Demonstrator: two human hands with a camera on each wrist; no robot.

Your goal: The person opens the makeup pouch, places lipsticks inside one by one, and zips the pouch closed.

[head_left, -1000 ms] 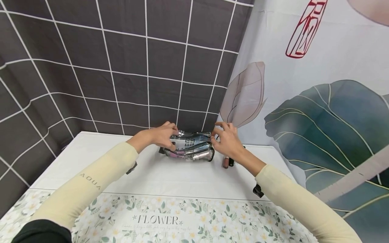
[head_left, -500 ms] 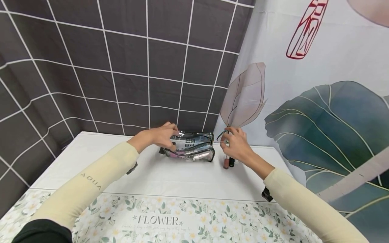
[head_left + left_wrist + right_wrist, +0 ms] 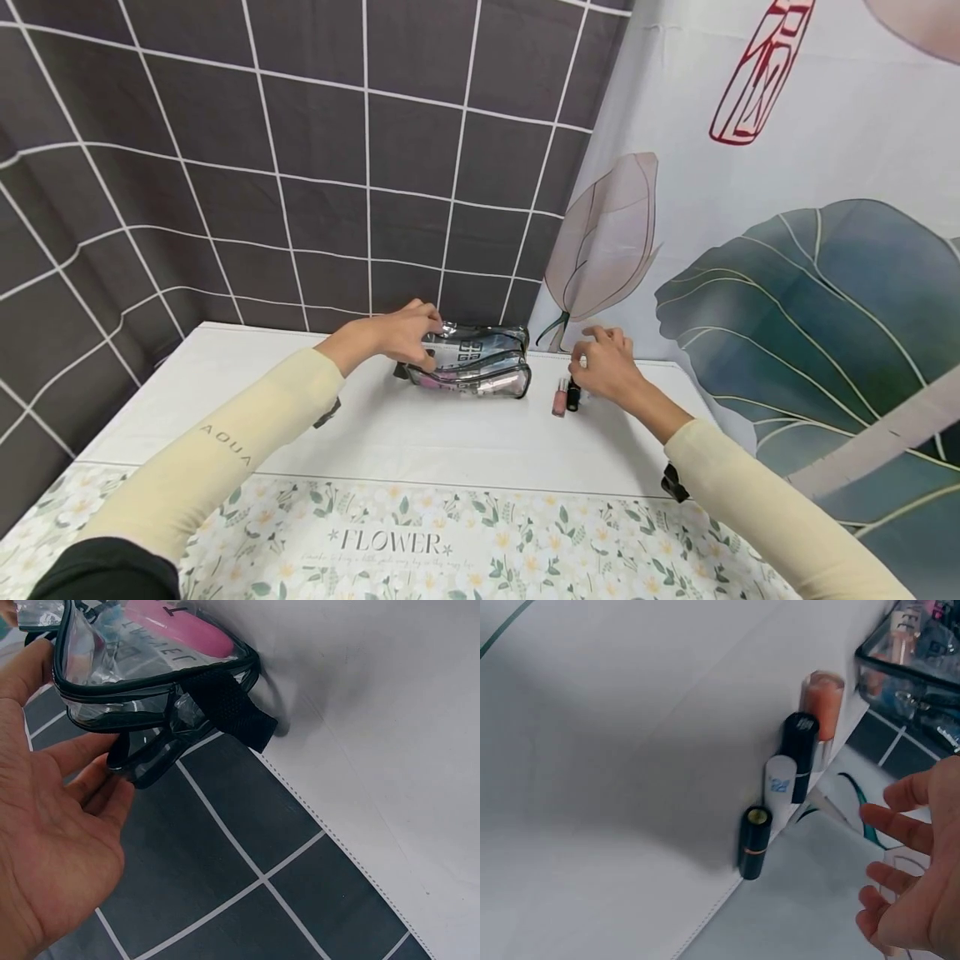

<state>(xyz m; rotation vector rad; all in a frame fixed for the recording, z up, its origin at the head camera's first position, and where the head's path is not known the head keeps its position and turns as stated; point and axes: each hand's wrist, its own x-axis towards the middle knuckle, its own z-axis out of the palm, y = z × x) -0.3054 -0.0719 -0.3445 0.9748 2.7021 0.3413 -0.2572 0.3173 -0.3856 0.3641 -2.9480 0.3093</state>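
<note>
A clear, black-trimmed cosmetic bag (image 3: 480, 360) lies on the white table, with a pink item (image 3: 184, 628) and other small things showing through its plastic. My left hand (image 3: 397, 337) grips the bag's left end, thumb at the front and fingers at the back. To the right of the bag stands a short row: a pinkish lip gloss (image 3: 823, 705), a black tube (image 3: 800, 746), a small white item (image 3: 779, 787) and a dark lipstick-like tube (image 3: 755, 844). My right hand (image 3: 606, 367) hovers beside that row, its fingers loosely bent and holding nothing.
The white table (image 3: 420, 442) meets a dark grid-patterned cloth (image 3: 315, 208) and a leaf-printed cloth (image 3: 787, 317) behind it. A flower-patterned mat (image 3: 390, 542) covers the near side.
My right hand has moved away from the bag's right end, rightward to beside the row of tubes, uncovering more of them. The left hand keeps its grip on the bag.
</note>
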